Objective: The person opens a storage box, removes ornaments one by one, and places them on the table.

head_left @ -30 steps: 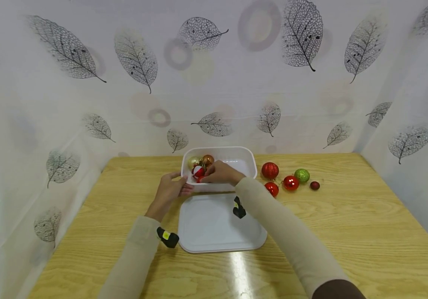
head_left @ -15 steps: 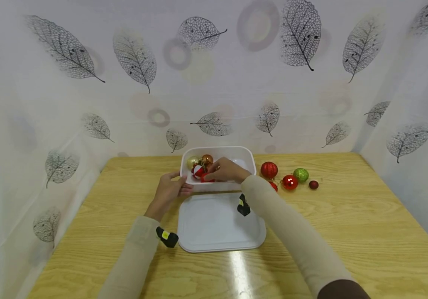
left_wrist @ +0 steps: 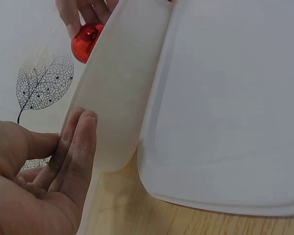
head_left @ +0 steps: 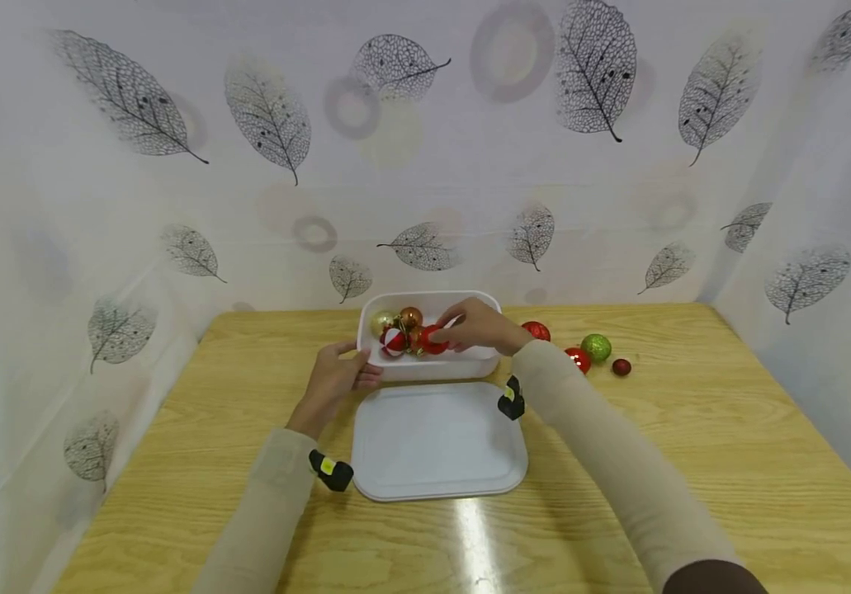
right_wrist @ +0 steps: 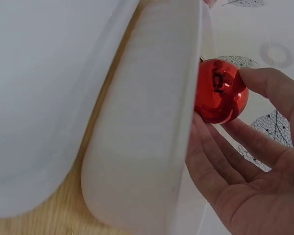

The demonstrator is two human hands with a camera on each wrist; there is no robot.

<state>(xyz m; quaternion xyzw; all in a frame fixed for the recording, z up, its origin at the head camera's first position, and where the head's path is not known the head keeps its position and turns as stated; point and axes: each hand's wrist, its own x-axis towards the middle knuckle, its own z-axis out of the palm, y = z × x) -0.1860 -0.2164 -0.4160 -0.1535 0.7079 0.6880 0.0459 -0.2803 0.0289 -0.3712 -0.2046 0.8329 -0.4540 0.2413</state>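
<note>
While my left hand (head_left: 336,375) steadies the tub (head_left: 470,360) with straight fingers, my right hand (head_left: 479,325) pinches a red bauble (head_left: 432,339) above it, probably ready for a gentle release.

red baubles (head_left: 569,356) partly hidden behind right sleeve (head_left: 603,462)

The counter (head_left: 692,462) is light wood with a shiny streak near the front. A white tub (head_left: 432,369) sits on it, with a flat white lid (head_left: 436,450) just in front. To the right lie small balls — red ones (head_left: 540,331), a green one (head_left: 597,347) and a tiny dark red one (head_left: 621,367).
</note>
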